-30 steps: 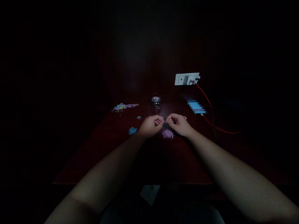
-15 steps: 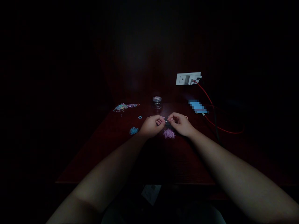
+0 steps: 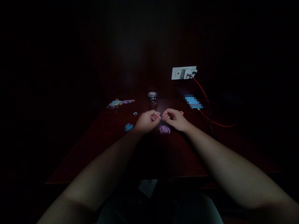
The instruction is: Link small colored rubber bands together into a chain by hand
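Observation:
My left hand (image 3: 147, 121) and my right hand (image 3: 175, 119) meet over the middle of the dark red table (image 3: 93, 140). Both are closed in a pinch, fingertips nearly touching. Something tiny and pale shows between them, too small to name. Just below the fingertips lies a pile of purple bands (image 3: 164, 129). A blue pile of bands (image 3: 129, 127) is left of my left hand, with a single blue band (image 3: 135, 114) farther back. Partly behind my right hand is an orange band (image 3: 181, 112).
Mixed coloured bands (image 3: 116, 103) lie at the back left. A round clear jar (image 3: 152, 95) stands at the back. On the right are a blurred-out phone (image 3: 193, 101) and a red cable (image 3: 203, 88) from the wall socket (image 3: 177, 73). Paper (image 3: 148, 187) shows below the table edge.
The whole view has shifted, so things appear a little farther left and higher. My fingertips have drawn slightly closer together, and the small shiny bit between them shows less.

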Available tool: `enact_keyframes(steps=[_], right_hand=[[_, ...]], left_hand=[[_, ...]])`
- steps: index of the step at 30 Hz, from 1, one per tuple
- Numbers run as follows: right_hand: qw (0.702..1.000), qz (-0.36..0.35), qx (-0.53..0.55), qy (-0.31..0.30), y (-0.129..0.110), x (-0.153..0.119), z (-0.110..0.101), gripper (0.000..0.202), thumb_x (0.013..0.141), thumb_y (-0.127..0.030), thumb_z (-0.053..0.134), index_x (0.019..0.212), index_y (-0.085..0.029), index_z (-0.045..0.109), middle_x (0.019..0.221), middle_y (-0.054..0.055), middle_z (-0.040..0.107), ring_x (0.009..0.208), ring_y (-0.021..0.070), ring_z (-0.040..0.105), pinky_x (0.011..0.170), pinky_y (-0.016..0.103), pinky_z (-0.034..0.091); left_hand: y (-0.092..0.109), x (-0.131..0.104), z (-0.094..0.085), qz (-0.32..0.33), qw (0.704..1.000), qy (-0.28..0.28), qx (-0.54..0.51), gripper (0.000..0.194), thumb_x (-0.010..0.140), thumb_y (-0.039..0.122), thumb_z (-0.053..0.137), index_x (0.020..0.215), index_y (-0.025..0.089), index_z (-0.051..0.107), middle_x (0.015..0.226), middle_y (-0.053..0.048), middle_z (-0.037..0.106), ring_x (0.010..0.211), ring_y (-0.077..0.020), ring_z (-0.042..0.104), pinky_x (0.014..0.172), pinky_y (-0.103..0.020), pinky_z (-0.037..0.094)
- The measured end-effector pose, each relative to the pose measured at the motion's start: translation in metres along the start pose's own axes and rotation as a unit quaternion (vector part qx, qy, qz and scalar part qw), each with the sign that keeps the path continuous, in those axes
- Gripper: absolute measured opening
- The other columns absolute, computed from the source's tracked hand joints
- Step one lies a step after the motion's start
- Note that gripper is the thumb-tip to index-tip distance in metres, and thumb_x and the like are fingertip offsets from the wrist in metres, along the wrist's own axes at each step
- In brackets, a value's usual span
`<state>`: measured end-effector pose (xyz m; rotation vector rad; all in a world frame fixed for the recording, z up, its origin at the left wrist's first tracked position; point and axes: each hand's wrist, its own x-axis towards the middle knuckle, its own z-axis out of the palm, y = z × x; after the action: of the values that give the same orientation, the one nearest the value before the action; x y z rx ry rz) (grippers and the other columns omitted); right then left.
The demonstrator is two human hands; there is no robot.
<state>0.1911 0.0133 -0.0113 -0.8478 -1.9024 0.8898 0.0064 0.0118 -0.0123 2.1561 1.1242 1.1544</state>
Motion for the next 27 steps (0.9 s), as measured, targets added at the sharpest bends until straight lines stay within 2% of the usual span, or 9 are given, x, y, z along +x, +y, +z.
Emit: enact_keyframes(steps=[5, 9, 20, 27], right_hand=[[1.000, -0.001, -0.019, 0.002, 0.0030, 0.0007, -0.0004, 0.026, 0.075, -0.038, 0.065, 0.077, -0.015, 0.055, 0.061, -0.003, 0.045, 0.054, 0.0082, 0.038, 0.049, 0.022, 0.030], [0.999, -0.001, -0.026, 0.022, 0.0039, 0.0016, -0.0007, 0.024, 0.076, -0.037, 0.063, 0.075, -0.015, 0.053, 0.059, -0.004, 0.044, 0.053, 0.0078, 0.036, 0.048, 0.022, 0.028], [0.998, -0.003, -0.051, 0.029, 0.0025, 0.0020, 0.0005, 0.019, 0.077, -0.034, 0.059, 0.076, -0.016, 0.054, 0.061, -0.003, 0.045, 0.053, 0.0085, 0.036, 0.049, 0.022, 0.028], [0.999, -0.005, -0.047, 0.011, 0.0031, 0.0010, 0.0004, 0.018, 0.079, -0.033, 0.058, 0.077, -0.016, 0.054, 0.062, -0.003, 0.046, 0.054, 0.0087, 0.037, 0.051, 0.022, 0.031]], left_hand=[[0.0008, 0.0001, -0.0008, 0.002, 1.000, 0.000, 0.002, 0.014, 0.077, 0.028, 0.059, 0.078, 0.014, 0.061, 0.070, -0.001, 0.062, 0.061, -0.0092, 0.054, 0.057, -0.020, 0.045], [0.0019, 0.0000, -0.0011, 0.000, 1.000, 0.001, 0.003, 0.013, 0.077, 0.027, 0.059, 0.078, 0.014, 0.060, 0.069, -0.001, 0.062, 0.060, -0.0089, 0.053, 0.056, -0.020, 0.044], [0.0022, 0.0001, -0.0009, -0.001, 1.000, -0.001, 0.001, 0.014, 0.076, 0.029, 0.059, 0.076, 0.015, 0.060, 0.067, 0.000, 0.061, 0.060, -0.0100, 0.053, 0.055, -0.021, 0.044], [0.0065, 0.0011, -0.0025, 0.006, 1.000, -0.002, 0.011, 0.012, 0.075, 0.027, 0.060, 0.072, 0.015, 0.059, 0.062, 0.001, 0.059, 0.056, -0.0093, 0.051, 0.053, -0.020, 0.042]])
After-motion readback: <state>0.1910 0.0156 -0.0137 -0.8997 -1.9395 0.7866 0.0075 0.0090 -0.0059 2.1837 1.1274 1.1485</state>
